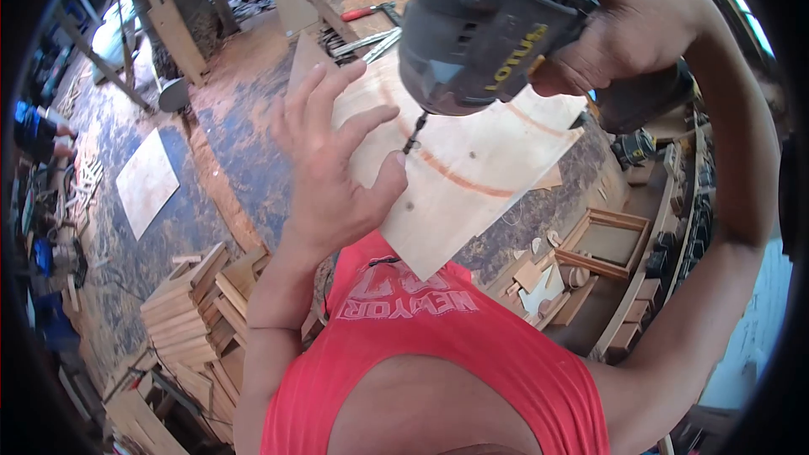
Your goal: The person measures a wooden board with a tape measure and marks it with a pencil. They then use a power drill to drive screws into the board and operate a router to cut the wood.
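Sawdust-strewn floor [240, 105] lies below a dark, yellow-lettered drill [472, 42].

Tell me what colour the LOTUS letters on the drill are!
The letters are yellow, best seen in the head view.

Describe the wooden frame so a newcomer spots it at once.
Start at the pale board under the drill. Look right of the board's bottom corner, beside the wood scraps. The frame is a rectangle of four strips, unlike its loose neighbours.
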A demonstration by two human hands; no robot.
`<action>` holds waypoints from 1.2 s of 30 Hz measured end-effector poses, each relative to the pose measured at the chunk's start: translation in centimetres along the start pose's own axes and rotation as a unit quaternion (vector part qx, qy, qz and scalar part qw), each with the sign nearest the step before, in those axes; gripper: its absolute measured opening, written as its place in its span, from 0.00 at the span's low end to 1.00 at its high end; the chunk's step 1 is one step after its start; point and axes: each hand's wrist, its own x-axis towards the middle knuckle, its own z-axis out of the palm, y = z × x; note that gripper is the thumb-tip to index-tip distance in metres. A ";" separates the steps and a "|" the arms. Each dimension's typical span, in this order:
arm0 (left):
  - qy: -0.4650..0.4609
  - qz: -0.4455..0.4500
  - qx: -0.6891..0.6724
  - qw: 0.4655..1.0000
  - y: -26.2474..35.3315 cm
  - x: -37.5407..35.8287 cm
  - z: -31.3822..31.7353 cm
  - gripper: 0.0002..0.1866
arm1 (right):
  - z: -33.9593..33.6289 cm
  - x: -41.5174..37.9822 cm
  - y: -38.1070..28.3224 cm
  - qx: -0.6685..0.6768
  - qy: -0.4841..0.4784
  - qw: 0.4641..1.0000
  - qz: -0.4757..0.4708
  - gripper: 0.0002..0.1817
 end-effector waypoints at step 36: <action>0.417 -0.200 -0.200 0.864 -2.9 -12.8 -1.8 0.22 | 31.7 -21.9 28.5 0.228 0.917 0.304 0.124 0.19</action>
